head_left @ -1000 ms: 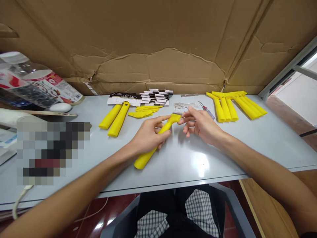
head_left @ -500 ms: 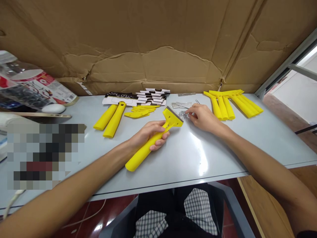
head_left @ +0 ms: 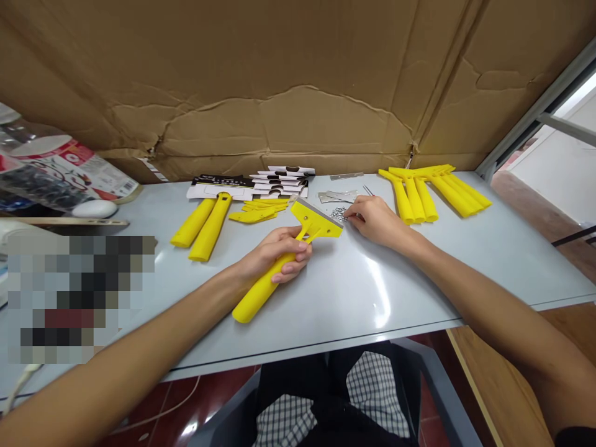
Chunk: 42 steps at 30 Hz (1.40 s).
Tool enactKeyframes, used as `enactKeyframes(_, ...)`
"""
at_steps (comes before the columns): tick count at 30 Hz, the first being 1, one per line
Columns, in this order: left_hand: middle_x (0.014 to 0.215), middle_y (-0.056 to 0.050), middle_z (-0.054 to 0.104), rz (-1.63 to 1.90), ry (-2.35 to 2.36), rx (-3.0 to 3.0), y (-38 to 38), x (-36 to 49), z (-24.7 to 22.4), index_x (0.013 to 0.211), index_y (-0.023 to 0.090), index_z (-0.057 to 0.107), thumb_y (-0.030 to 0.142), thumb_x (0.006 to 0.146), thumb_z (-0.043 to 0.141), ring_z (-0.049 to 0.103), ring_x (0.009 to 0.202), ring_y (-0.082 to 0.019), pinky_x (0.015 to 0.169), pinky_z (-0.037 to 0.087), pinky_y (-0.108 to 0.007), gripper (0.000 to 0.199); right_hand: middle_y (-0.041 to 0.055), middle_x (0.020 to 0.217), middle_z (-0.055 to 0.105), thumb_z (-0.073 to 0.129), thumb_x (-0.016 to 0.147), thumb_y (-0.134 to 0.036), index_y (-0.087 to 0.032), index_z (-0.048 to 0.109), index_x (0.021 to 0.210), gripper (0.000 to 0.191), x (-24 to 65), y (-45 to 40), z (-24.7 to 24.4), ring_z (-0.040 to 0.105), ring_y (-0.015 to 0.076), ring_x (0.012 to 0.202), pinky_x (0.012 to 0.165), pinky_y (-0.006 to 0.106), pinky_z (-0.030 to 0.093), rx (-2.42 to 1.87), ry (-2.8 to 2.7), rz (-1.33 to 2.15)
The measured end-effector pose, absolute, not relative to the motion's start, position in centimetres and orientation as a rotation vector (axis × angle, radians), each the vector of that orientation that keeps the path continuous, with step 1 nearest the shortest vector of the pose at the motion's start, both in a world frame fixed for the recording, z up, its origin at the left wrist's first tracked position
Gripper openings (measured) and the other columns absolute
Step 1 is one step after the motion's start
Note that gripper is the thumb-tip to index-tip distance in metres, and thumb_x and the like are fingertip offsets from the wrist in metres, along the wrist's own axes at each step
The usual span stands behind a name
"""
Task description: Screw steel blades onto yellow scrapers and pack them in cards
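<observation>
My left hand [head_left: 286,254] is wrapped round the handle of a yellow scraper [head_left: 261,292], whose wide head with a metal blade points up and to the right. At the pile of small screws [head_left: 338,213], my right hand [head_left: 365,217] has its fingertips pinched together; whether a screw is between them is too small to tell. A thin tool with a dark red end [head_left: 369,190] shows just behind the right hand. Flat metal blades [head_left: 333,197] lie behind the screws, with another metal strip [head_left: 347,176] farther back.
Two yellow handles [head_left: 212,226], flat yellow pieces [head_left: 254,216] and folded cards [head_left: 284,181] lie left of centre. Several yellow scrapers [head_left: 419,192] lie at the back right. Cardboard [head_left: 288,124] stands behind the table. A labelled plastic jar [head_left: 74,167] is at the left.
The scraper in my left hand has turned, so more of its head's flat face shows. My right hand stays at the screws, and the whole view has shifted slightly.
</observation>
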State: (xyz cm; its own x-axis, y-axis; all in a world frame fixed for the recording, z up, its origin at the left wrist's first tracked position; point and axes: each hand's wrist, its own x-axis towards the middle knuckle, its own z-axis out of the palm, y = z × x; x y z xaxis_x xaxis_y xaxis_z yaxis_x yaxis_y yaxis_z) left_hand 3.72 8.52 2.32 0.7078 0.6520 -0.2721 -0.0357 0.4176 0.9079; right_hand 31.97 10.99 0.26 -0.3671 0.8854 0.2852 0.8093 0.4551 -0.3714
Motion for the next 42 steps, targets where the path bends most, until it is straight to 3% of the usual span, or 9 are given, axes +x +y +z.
enactKeyframes(6, 0.052, 0.005, 0.048, 0.453, 0.683, 1.054, 8.6, 3.5, 2.4, 0.072, 0.018, 0.053, 0.034, 0.088, 0.078, 0.032, 0.034, -0.003, 0.032, 0.03, -0.012, 0.033, 0.0136, 0.099, 0.077, 0.059, 0.096, -0.01, -0.015, 0.086, 0.099, 0.028, 31.8, 10.9, 0.5, 0.069, 0.0274, 0.094, 0.089, 0.042, 0.052, -1.441, -2.288, 0.246)
enactKeyframes(12, 0.051, 0.005, 0.049, 0.5, 0.714, 1.076, 8.5, 3.6, 2.4, 0.069, 0.019, 0.052, 0.032, 0.085, 0.079, 0.033, 0.032, -0.003, 0.031, 0.029, -0.013, 0.035, 0.0135, 0.104, 0.077, 0.054, 0.092, -0.005, -0.016, 0.085, 0.114, 0.04, 32.0, 10.9, 0.5, 0.069, 0.0288, 0.097, 0.091, 0.045, 0.053, -1.443, -2.25, 0.231)
enactKeyframes(22, 0.05, 0.004, 0.048, 0.502, 0.749, 1.077, 8.4, 3.6, 2.4, 0.067, 0.018, 0.053, 0.029, 0.086, 0.076, 0.033, 0.032, -0.003, 0.032, 0.028, -0.014, 0.032, 0.0152, 0.102, 0.077, 0.057, 0.094, -0.008, -0.014, 0.084, 0.097, 0.027, 32.3, 11.1, 0.6, 0.069, 0.0294, 0.096, 0.091, 0.045, 0.054, -1.449, -2.262, 0.254)
enactKeyframes(30, 0.05, 0.005, 0.048, 0.549, 0.765, 1.045, 8.5, 3.9, 2.4, 0.069, 0.018, 0.054, 0.03, 0.085, 0.077, 0.032, 0.033, -0.003, 0.031, 0.028, -0.013, 0.03, 0.0079, 0.098, 0.077, 0.065, 0.1, -0.022, -0.021, 0.078, 0.094, 0.015, 31.7, 10.0, 2.4, 0.065, 0.022, 0.085, 0.083, 0.04, 0.051, -1.275, -2.077, 0.349)
enactKeyframes(36, 0.05, 0.004, 0.049, 0.532, 0.774, 1.041, 8.6, 3.8, 2.2, 0.069, 0.017, 0.056, 0.03, 0.087, 0.075, 0.034, 0.032, -0.004, 0.031, 0.031, -0.014, 0.029, 0.0086, 0.114, 0.076, 0.069, 0.1, -0.031, -0.025, 0.08, 0.097, 0.013, 29.7, 8.3, 3.0, 0.07, 0.0259, 0.107, 0.081, 0.039, 0.055, -1.013, -2.017, 0.575)
enactKeyframes(42, 0.05, 0.004, 0.049, 0.591, 0.785, 1.028, 8.4, 4.2, 2.2, 0.066, 0.018, 0.055, 0.029, 0.081, 0.079, 0.034, 0.031, -0.004, 0.029, 0.028, -0.015, 0.03, 0.0082, 0.116, 0.074, 0.071, 0.101, -0.03, -0.025, 0.081, 0.097, 0.012, 29.2, 7.9, 2.5, 0.07, 0.0254, 0.108, 0.092, 0.044, 0.056, -0.989, -2.023, 0.618)
